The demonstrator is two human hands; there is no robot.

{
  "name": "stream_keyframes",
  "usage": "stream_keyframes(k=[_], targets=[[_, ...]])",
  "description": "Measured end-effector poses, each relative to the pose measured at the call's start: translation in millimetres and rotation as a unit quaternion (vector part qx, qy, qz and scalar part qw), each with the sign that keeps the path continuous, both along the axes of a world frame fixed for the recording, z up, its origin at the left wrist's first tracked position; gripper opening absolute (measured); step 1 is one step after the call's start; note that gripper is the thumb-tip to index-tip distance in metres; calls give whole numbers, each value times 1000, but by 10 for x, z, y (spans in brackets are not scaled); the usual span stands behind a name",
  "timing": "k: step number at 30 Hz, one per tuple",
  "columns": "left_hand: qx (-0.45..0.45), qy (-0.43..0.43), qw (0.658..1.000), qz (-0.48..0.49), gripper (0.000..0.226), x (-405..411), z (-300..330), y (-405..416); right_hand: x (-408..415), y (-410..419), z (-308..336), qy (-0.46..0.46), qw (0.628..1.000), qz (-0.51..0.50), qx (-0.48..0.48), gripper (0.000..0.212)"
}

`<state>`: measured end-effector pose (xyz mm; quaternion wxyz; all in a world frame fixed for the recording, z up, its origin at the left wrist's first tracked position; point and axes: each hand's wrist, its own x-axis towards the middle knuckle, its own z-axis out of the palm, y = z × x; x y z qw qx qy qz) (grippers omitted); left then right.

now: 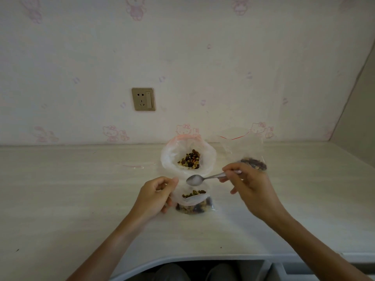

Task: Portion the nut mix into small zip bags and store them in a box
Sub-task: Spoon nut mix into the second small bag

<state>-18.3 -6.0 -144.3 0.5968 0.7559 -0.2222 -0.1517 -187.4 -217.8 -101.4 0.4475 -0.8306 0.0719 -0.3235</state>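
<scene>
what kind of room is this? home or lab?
Probably a home, likely a bedroom or study desk. Cues: pink cartoon-cat wallpaper, a wall socket above a pale desk, and loose plastic bags of nut mix.

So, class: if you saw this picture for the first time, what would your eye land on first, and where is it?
Most eyes go to the metal spoon, held empty by the right hand at the centre. It hangs over a small bag of nut mix, whose mouth the left hand holds open. Behind stands the large open bag of mix, near the wall.
</scene>
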Motion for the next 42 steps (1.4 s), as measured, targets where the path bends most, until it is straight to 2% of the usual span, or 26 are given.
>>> stream_keyframes(k=[3,6,10,13,15,19,21,23,26,29,32,35,42], targets=[[-7,7,1000,22,29,115,-14,44,93,-68,1,2,983,15,182,14],[-21,27,996,80,44,258,3,30,193,-127,7,-1,960,10,281,16],[-14,-5,993,114,67,471,148,-98,437,-194,-12,9,960,-33,279,15],[38,-95,987,127,90,671,315,-284,662,-201,-55,33,970,-59,234,14],[65,-150,978,131,94,784,431,-433,807,-180,-92,40,978,-66,193,14],[179,-232,951,97,79,919,566,-688,1030,-123,-202,77,991,-48,100,17],[257,-261,926,84,60,939,595,-764,1087,-106,-266,96,992,-39,67,17],[286,-283,912,76,36,950,576,-816,1112,-110,-314,94,993,-38,62,18],[239,-291,924,67,41,941,490,-830,1140,-134,-340,85,992,-57,69,20],[192,-316,927,63,35,910,444,-808,1167,-126,-348,71,990,-75,95,24],[158,-326,930,60,18,893,436,-792,1183,-119,-325,66,979,-81,174,22],[148,-332,930,54,16,910,425,-765,1186,-145,-307,67,958,-92,264,20],[129,-295,947,20,19,947,487,-825,1248,-114,-300,91,970,-88,208,18]])
